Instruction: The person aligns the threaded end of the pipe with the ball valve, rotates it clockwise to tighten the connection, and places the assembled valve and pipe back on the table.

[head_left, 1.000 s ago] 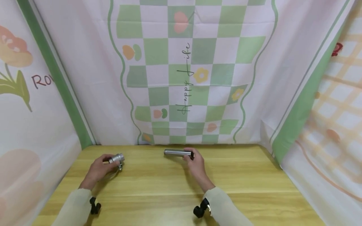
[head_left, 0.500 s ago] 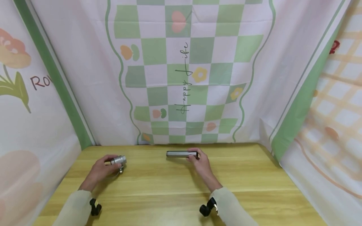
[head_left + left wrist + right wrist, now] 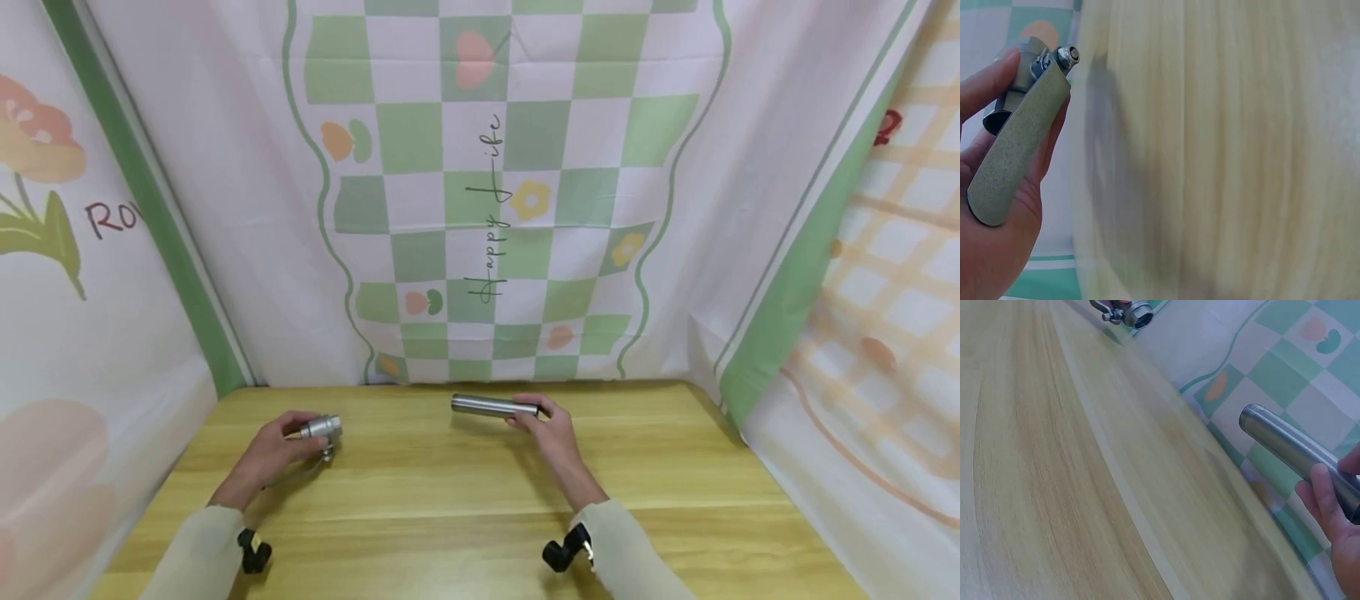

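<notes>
In my left hand (image 3: 273,454) I grip a ball valve (image 3: 321,427) by its metal body, above the table's left side. Its flat lever handle (image 3: 1019,144) slants down across the palm in the left wrist view, a nut at its pivot. With thumb and fingers my right hand (image 3: 553,433) holds one end of a steel pipe (image 3: 491,406). The pipe points left, roughly level, its free end threaded in the right wrist view. A wide gap separates pipe and valve. Both are raised off the table, their shadows falling on it.
The wooden table (image 3: 450,533) spreads beneath both hands. Along its back edge hangs a checkered curtain (image 3: 480,192), with more printed cloth on the left and right. A small black camera mount (image 3: 566,550) sits on each wrist.
My right hand has moved to the right with the pipe, widening the gap. The left hand has shifted slightly right with the valve.
</notes>
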Available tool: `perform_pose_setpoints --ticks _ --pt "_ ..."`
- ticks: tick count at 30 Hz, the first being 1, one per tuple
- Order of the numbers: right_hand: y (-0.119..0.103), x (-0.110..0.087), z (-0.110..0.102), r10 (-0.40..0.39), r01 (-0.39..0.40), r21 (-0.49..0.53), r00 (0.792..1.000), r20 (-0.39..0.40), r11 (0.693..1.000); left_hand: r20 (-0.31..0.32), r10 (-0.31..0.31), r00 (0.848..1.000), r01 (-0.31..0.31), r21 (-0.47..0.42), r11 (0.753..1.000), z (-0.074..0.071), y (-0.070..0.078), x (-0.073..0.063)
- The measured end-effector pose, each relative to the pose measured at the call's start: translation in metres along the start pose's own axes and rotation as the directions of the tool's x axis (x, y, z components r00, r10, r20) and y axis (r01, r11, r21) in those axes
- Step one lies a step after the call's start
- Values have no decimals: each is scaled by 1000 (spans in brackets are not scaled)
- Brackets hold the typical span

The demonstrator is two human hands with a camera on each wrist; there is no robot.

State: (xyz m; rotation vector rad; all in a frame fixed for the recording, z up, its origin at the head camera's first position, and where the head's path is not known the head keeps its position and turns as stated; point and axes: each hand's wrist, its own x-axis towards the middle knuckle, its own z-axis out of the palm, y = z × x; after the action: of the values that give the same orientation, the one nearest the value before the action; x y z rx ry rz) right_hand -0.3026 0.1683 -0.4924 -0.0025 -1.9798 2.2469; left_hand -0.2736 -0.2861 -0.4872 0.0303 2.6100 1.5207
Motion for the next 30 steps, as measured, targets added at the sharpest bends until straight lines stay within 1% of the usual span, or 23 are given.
perform_pose_setpoints --ticks 3,8,12,16,22,27,30 --pt "-1 1 -3 18 -18 29 1000 -4 999 9 18 1000 -18 -1 1000 1 1 0" --pt "-4 -1 -8 38 -38 38 999 -1 999 25 41 999 -40 -10 999 4 4 2" --pt "-5 -3 -11 47 -47 38 999 5 998 28 18 999 -18 -17 1000 6 6 3" --pt "-4 -3 -14 54 -54 36 998 12 998 44 19 999 -17 -27 999 8 7 1" --pt "-7 -5 -19 46 -48 41 998 43 998 71 44 997 -40 -61 997 13 10 -1" --pt "-11 -7 -24 44 -46 34 997 69 998 103 47 994 -38 -92 995 16 15 0" --pt "-13 -8 -26 46 -49 32 994 97 998 121 52 991 -40 -102 994 19 18 -1"
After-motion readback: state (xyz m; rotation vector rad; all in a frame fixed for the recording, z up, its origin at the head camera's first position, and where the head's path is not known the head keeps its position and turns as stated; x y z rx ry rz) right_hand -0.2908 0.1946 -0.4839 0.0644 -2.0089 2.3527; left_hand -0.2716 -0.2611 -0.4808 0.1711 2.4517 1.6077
